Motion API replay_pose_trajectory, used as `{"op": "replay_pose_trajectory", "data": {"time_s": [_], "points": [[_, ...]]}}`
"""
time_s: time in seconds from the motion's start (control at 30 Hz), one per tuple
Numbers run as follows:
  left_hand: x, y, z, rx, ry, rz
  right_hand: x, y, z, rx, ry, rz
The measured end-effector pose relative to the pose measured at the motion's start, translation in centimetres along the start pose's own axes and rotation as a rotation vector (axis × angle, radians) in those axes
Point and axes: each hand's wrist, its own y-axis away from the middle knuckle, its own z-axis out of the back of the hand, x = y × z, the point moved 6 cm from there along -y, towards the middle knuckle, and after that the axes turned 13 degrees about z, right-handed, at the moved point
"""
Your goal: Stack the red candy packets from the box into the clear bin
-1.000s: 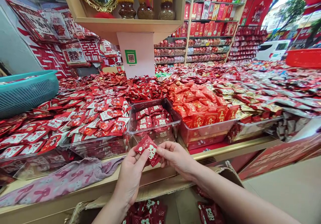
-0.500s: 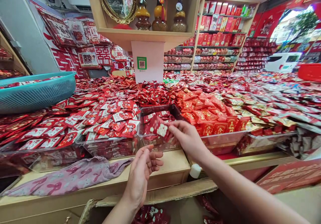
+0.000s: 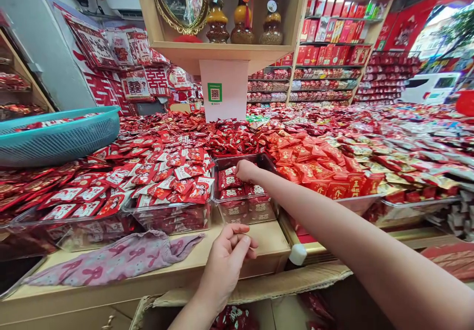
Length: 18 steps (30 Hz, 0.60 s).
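Right hand reaching into clear bin

At the frame's centre, the fingertips are hiding among red packets; whether they are gripping one, I cannot tell. The left hand is hovering at lower centre, loosely curled, visibly holding nothing. The bottom edge is cutting off a cardboard carton, its shadowed packets showing only partly.

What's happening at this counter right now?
A person has their right hand down in a clear plastic tray, at the small red packets; whether its fingers hold one can't be made out. The left hand looks empty, half curled in front of the tray. Below is an open cardboard box with more red packets inside. Heaps of wrapped packets surround the tray, and a patterned cloth lies to the left.
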Motion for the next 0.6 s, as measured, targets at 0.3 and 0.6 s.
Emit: {"op": "replay_pose_trajectory", "data": {"time_s": [0.3, 0.6], "points": [[0.5, -0.2, -0.4, 0.049, -0.073, 0.022, 0.2, -1.0, -0.5, 0.133, 0.264, 0.05], [0.5, -0.1, -0.4, 0.048, -0.067, 0.052, 1.3, 0.1, 0.9, 0.047, 0.276, 0.102]]}}
